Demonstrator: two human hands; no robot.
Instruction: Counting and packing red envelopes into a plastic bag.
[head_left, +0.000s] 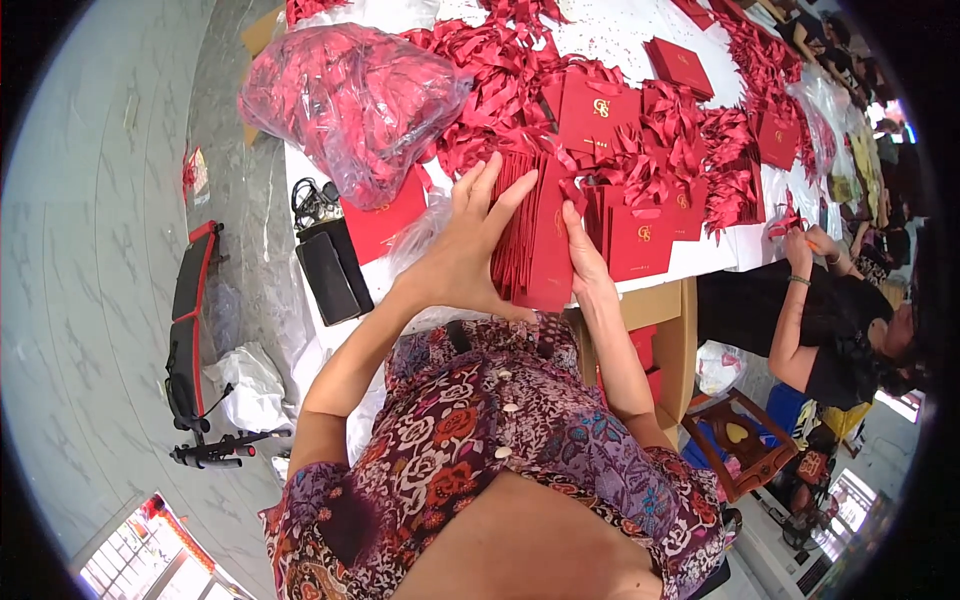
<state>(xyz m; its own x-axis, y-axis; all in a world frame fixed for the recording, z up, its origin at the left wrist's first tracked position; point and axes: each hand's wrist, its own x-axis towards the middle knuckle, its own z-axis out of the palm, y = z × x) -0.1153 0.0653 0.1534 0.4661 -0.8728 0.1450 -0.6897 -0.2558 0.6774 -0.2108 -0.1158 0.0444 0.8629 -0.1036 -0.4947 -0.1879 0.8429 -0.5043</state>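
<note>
Red bag stack (516,240), gathered btwn L hand (462,242), fingers spread, & R hand (592,265), fingers part-hidden, can't tell. Adj. bags (640,240) grouped; ribbon heap (495,90) on desk (625,32), loose.

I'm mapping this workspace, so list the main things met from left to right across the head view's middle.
Black-and-red padded board, flat black rectangular item, left hand, red stack, right hand, co-worker's hands.

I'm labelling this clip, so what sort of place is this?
Probably a packing workshop: a table heaped with red ribbons, stacks of red packets, and a co-worker close by.
</note>
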